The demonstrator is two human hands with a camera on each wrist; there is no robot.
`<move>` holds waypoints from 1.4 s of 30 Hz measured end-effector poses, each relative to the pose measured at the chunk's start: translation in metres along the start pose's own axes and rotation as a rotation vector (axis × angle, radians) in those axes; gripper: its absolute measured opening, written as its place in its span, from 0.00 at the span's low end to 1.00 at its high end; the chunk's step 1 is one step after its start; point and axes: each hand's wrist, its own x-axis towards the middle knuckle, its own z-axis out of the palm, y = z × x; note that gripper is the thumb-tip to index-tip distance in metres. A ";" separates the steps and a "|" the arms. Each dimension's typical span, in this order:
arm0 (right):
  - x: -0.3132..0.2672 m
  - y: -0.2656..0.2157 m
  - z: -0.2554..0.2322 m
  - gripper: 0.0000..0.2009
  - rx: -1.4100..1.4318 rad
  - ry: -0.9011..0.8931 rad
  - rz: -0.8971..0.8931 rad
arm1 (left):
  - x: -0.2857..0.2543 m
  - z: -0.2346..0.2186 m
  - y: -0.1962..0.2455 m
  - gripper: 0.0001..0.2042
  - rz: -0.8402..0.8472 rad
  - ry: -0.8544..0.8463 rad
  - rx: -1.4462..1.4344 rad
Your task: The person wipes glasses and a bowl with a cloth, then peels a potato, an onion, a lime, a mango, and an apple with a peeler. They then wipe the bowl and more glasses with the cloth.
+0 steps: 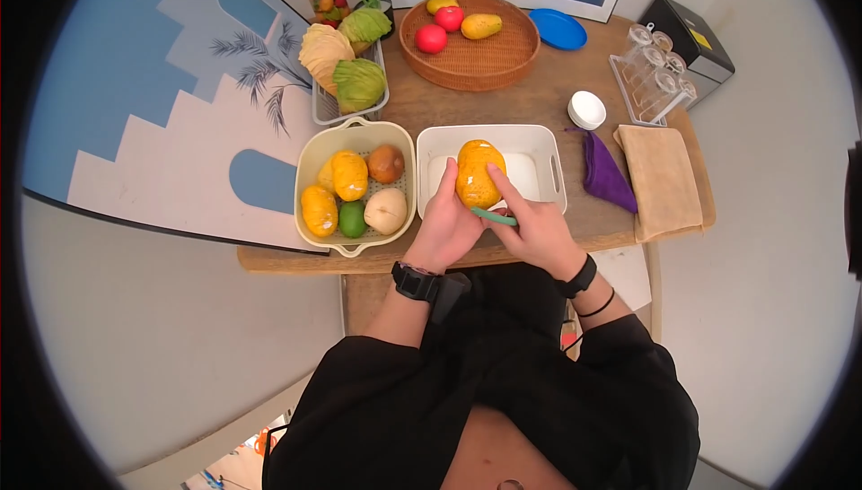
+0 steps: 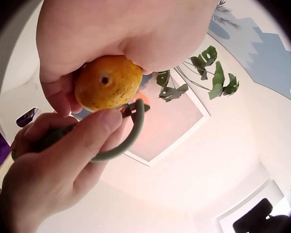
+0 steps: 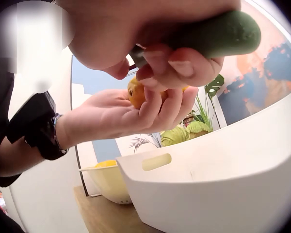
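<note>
My left hand [image 1: 447,228] cups a yellow-orange papaya [image 1: 478,165] over the white bin [image 1: 435,153]. Its dark stem end shows in the left wrist view, on the speckled papaya [image 2: 109,87]. The right hand [image 1: 541,231] grips a green peeler [image 1: 494,217], with the index finger stretched along the fruit. Seen from the left wrist, the peeler's curved frame [image 2: 138,128] and blade lie right at the skin of the fruit, the right thumb beside them. In the right wrist view, the thick green handle [image 3: 235,36] sticks out of the right fist.
A cream colander [image 1: 310,153] with several fruits stands left of the bin. Behind are a crate of cabbages [image 1: 359,84] and a wicker tray [image 1: 485,68] with fruit. On the right are a white bowl [image 1: 586,109], purple cloth [image 1: 608,176], tan cloth [image 1: 663,180] and rack of glasses [image 1: 654,77].
</note>
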 end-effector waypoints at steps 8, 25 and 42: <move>0.014 0.005 -0.023 0.35 -0.083 0.023 0.109 | -0.005 -0.006 -0.005 0.23 0.004 0.029 0.217; 0.013 -0.011 -0.034 0.30 -0.011 -0.254 0.324 | -0.012 -0.009 0.005 0.22 -0.090 0.001 0.059; 0.022 0.013 -0.033 0.27 0.264 -0.128 0.244 | -0.015 -0.020 0.005 0.22 -0.062 -0.096 0.195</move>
